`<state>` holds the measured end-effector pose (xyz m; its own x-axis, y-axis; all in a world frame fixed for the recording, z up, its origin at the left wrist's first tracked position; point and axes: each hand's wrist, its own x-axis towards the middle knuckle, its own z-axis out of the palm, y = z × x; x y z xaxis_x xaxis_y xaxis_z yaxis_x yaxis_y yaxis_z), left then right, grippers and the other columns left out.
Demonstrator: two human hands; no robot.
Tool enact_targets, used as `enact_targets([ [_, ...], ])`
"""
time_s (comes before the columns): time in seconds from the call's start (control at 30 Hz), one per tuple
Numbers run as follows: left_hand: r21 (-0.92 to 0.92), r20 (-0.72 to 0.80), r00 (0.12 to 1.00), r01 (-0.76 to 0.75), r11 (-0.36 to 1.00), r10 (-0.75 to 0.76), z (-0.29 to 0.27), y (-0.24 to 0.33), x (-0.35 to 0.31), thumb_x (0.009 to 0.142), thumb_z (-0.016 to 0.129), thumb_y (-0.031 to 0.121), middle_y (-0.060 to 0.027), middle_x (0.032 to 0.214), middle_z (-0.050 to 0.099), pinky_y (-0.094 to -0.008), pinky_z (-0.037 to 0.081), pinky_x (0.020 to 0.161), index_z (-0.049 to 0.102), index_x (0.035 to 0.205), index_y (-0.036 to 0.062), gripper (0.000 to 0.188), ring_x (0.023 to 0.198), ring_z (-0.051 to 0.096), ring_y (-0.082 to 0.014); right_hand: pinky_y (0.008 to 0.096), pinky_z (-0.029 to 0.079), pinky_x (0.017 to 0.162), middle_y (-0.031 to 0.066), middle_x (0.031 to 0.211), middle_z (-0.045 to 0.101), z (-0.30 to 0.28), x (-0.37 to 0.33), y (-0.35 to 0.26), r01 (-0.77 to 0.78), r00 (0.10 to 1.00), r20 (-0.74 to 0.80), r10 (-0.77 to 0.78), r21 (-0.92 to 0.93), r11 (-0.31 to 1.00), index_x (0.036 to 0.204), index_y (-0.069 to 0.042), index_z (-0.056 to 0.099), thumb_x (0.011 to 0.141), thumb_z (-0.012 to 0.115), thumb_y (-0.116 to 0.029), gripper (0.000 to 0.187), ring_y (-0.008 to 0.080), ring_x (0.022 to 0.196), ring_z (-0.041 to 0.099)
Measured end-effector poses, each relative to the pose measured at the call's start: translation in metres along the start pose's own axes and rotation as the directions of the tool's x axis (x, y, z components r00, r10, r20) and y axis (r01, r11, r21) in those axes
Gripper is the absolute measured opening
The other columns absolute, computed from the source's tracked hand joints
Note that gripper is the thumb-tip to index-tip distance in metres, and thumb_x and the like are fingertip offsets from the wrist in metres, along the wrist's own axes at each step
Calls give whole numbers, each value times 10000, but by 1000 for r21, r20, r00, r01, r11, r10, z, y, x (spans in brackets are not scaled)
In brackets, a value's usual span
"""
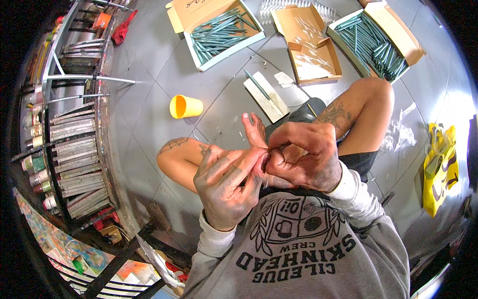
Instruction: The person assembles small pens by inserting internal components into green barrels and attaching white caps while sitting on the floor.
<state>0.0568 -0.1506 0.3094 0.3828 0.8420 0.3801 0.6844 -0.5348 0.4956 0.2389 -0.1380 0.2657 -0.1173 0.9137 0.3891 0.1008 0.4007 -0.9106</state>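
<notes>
The left hand and right hand meet over a seated person's lap, fingertips pinched together; whatever they grip is hidden between the fingers, so I cannot tell what it is. The folded legs frame them: the left knee is just beyond and left of the left hand, and the right knee is beyond and right of the right hand. A bare foot lies just past the fingertips. Grey tiled floor stretches from the left knee to a rack of stacked frames and bottles, well left of the left hand.

Ahead of the left hand is a yellow cup. Farther ahead, the left box is open and full of loose teal sticks. Ahead of the right hand, the middle box holds slim, clear pieces; beside it, farther right, the right box is packed with more teal sticks. Between the hands and these boxes, one teal stick lies on a pale block. Well right of the right hand are crumpled clear plastic and a yellow bag.
</notes>
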Motion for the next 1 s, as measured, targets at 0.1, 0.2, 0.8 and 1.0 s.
enact_targets([
  [0.1,-12,-15,1000,-7,1000,7,0,0,-1,771,763,28,-38,788,692,-338,447,643,751,950,47,181,659,561,-214,350,576,845,110,644,646,3,0,0,33,999,-20,-33,6,999,763,-19,639,763,697,2,61,263,555,669],
  [0.2,-101,-19,997,74,992,-77,-3,0,0,801,757,35,-40,774,692,-330,437,649,748,938,33,138,652,554,-202,352,543,954,115,654,665,3,-3,-1,-111,994,27,109,119,987,783,-10,647,775,686,6,43,241,552,680],
  [0.8,2,-12,998,60,998,-60,-14,8,4,793,778,28,-28,784,715,-308,444,644,758,915,55,127,670,599,-179,287,508,646,73,659,667,-5,7,-1,-5,995,96,-10,152,988,751,-38,665,718,731,-3,82,177,589,675],
  [1.0,37,22,998,-56,998,55,-14,5,4,782,790,42,-16,795,721,-308,435,632,762,926,58,147,655,606,-172,263,509,579,64,652,661,-8,7,2,13,992,123,-29,131,991,749,-31,664,709,724,14,85,151,583,659],
])
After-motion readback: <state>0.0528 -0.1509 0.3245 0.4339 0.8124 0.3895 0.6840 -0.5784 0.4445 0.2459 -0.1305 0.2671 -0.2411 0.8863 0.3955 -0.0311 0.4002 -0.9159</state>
